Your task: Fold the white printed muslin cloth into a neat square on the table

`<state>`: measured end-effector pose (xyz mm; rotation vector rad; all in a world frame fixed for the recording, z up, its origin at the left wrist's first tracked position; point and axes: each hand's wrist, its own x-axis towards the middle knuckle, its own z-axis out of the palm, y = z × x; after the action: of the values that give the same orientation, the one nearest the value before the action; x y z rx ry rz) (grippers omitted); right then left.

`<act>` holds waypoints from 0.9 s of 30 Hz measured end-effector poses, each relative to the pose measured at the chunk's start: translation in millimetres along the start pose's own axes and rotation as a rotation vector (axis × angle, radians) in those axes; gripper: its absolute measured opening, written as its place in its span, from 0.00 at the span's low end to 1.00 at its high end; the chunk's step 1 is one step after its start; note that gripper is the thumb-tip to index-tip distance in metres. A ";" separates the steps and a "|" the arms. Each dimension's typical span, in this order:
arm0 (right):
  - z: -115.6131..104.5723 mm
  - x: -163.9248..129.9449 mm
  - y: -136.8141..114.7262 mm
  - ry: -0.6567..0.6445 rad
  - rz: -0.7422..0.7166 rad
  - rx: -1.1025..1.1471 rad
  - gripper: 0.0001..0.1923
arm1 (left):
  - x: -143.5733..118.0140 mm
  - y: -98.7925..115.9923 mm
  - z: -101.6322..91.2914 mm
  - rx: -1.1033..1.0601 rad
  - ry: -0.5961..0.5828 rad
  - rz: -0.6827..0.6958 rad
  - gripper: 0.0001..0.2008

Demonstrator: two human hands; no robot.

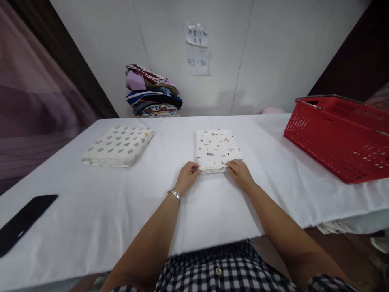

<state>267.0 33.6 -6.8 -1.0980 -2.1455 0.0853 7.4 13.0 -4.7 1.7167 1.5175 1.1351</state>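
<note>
Resting near the middle of a white-covered worktop [121,215], a folded white cloth [217,148] printed with small scattered motifs is held at its near edge by two bare hands; its near left corner is pinched between the thumb and fingers of the left hand [187,178], and its near right corner is gripped by the fingers of the right hand [242,175]; a silver bracelet [175,195] is worn on the left wrist, and a black-and-white checked shirt [225,273] is seen at the bottom; to the left, well apart, a second folded cloth [117,147] is laid flat, patterned with rows of mostly grey shapes; nearer the left edge, a flat black object [26,221] is partly cut off by the view; at the right end, a red basket [340,142] with perforated sides and metal handles is placed; beyond the far edge, a stack of folded fabrics [153,91] in many colours is piled against a pale wall [267,52], on which two paper sheets [198,63] are fixed, the lower one marked "45-50".
</note>
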 end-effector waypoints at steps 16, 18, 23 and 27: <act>0.3 0.0 1.6 -0.004 0.003 -0.001 0.12 | 3.4 0.7 -6.4 -0.132 -0.062 -0.071 0.07; 0.6 -0.1 2.5 -0.003 -0.002 0.003 0.12 | 3.2 -0.3 -7.6 -0.111 -0.067 -0.039 0.06; 0.9 0.3 3.2 -0.006 -0.007 0.007 0.11 | 0.8 2.4 -9.5 0.024 -0.064 0.084 0.05; 1.2 0.5 2.9 -0.004 -0.003 0.007 0.11 | -1.6 6.3 -9.7 0.100 -0.047 0.038 0.04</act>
<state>268.0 36.2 -8.4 -1.0917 -2.1491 0.0933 2.0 9.2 5.0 1.8324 1.5421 1.0461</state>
